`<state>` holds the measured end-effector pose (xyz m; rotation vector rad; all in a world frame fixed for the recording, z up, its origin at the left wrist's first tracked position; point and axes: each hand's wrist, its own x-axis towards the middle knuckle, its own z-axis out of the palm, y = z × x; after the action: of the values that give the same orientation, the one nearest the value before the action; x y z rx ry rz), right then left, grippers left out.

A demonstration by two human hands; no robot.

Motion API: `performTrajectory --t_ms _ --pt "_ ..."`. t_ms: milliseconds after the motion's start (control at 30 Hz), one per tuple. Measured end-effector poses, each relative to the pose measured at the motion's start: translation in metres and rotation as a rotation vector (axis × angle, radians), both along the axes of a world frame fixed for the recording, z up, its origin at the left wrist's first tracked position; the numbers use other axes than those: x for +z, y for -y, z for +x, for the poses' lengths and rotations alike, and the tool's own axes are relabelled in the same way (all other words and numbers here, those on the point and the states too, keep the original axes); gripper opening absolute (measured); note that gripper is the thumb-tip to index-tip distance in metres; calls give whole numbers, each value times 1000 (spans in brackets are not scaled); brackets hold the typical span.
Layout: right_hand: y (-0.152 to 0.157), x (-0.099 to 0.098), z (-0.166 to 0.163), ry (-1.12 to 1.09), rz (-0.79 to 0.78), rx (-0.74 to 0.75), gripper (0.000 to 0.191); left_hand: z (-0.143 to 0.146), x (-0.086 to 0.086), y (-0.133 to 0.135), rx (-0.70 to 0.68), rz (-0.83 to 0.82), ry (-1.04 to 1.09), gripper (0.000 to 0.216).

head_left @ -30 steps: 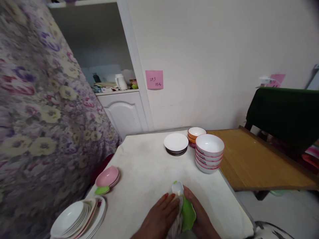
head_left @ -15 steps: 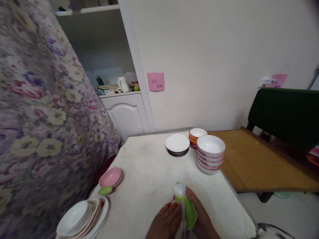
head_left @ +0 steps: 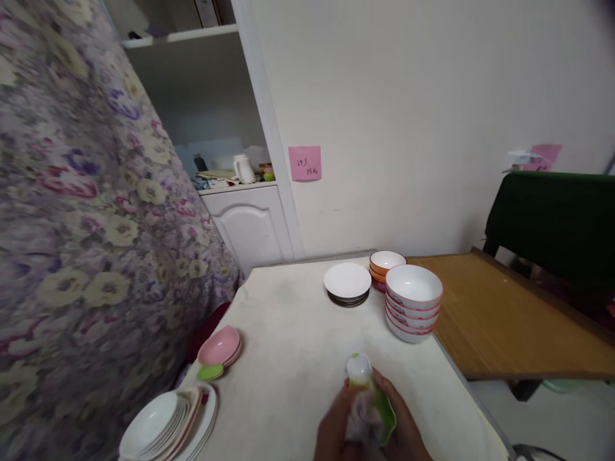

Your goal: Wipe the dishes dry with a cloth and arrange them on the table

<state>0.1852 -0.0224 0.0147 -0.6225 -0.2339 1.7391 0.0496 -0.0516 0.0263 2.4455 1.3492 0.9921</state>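
Observation:
At the near side of the table, my right hand (head_left: 402, 419) grips a small green-and-white dish (head_left: 359, 367). Its white inside shows at the top and its green surface along the right. My left hand (head_left: 333, 419), somewhat blurred, holds a pale cloth (head_left: 362, 415) against the dish. Cloth and fingers hide the dish's middle. Beyond my hands, to the right, stands a stack of white bowls with red rims (head_left: 414, 304).
White plates with dark undersides (head_left: 348, 282) and orange bowls (head_left: 387, 261) are stacked at the back. On the left lie pink bowls (head_left: 220, 346), a green piece (head_left: 210, 372) and stacked white plates (head_left: 150, 422). A brown table (head_left: 519, 314) adjoins on the right.
The view has shifted slightly, so everything sits a little further right and lower. My left hand has moved over the dish with the cloth, its fingers more curled than before.

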Motion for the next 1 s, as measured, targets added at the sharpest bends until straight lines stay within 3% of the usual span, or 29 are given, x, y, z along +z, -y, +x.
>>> performTrajectory --t_ms 67,133,200,233,300,367,467,633,800,900,1000 --pt "-2 1 0 -6 33 -12 30 -3 25 -13 34 -91 173 58" --pt "-2 1 -1 -14 48 -18 31 -1 31 -26 105 24 114 58" --pt "-2 -1 -1 -26 35 -24 31 7 14 -36 136 195 -100 51" --pt "-1 -1 -1 -30 26 -21 31 12 0 -38 78 238 -187 47" --pt "1 -2 -1 -28 11 12 28 23 -30 -39 -72 123 -263 42" --pt "3 -1 -2 -23 -12 72 29 31 -52 -35 -85 -17 -299 37" --pt "6 5 -3 -29 -35 109 32 34 -61 -27 -98 -93 -320 29" --pt "5 4 -1 6 4 68 33 28 -46 -25 -172 -113 -331 26" --pt "-4 -18 -3 -42 63 2 33 11 -10 -39 -151 -5 -247 30" --pt "-7 -26 -5 -40 84 -3 34 3 11 -42 4 99 -109 30" --pt "-7 -27 -4 -7 71 -26 35 -1 12 -41 77 116 -67 33"
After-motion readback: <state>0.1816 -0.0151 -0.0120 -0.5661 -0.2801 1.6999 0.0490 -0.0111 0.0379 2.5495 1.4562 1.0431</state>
